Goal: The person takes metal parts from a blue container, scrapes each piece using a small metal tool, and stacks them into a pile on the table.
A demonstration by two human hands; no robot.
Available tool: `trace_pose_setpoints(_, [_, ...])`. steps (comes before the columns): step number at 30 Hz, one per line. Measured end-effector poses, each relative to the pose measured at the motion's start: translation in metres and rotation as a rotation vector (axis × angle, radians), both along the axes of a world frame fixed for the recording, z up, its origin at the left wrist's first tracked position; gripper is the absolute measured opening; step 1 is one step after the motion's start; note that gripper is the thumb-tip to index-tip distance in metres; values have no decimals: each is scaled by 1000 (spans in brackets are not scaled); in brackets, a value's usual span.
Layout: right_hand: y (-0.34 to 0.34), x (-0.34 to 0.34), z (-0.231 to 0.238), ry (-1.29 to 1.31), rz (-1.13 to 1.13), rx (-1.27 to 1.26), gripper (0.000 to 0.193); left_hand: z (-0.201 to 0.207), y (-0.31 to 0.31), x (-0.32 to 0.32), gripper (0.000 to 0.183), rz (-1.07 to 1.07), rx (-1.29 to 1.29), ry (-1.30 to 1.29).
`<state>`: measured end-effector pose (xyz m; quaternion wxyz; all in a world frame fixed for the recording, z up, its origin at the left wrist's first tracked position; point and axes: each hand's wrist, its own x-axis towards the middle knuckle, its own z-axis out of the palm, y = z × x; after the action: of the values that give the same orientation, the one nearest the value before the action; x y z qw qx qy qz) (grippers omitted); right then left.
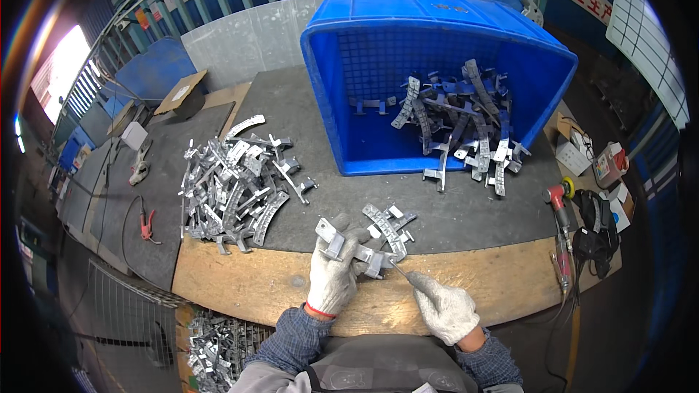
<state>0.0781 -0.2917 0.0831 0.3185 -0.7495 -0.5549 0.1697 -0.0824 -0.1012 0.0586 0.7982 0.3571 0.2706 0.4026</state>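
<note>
My left hand [331, 276], in a white glove with a red cuff edge, is closed around a grey metal bracket [373, 262] with raised tabs. The bracket is held over the wooden front strip of the bench. In my gloved right hand [448, 311] is a thin, blade-like hand tool [399, 270]. Its tip is at the bracket's right end; whether it touches cannot be told. Just beyond my hands, a few loose curved brackets [389, 227] lie on the dark mat. A heap of similar brackets [233, 185] is spread to the left.
A blue plastic crate [324, 87] lies on its side at the back, with brackets [466, 120] spilling from its mouth. A red air blow gun [148, 226] lies left. A red power sander [559, 200] with hoses sits right. More metal parts [215, 353] are below the bench's left front.
</note>
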Motion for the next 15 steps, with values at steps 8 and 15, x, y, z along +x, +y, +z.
trace_pose_setpoints(8, [8, 1, -1, 81, 89, 51, 37, -35, -35, -26, 46, -208, 26, -266])
trace_pose_setpoints(15, [-2, 25, -73, 2225, 322, -49, 29, 29, -47, -15, 45, -268, 953, 413])
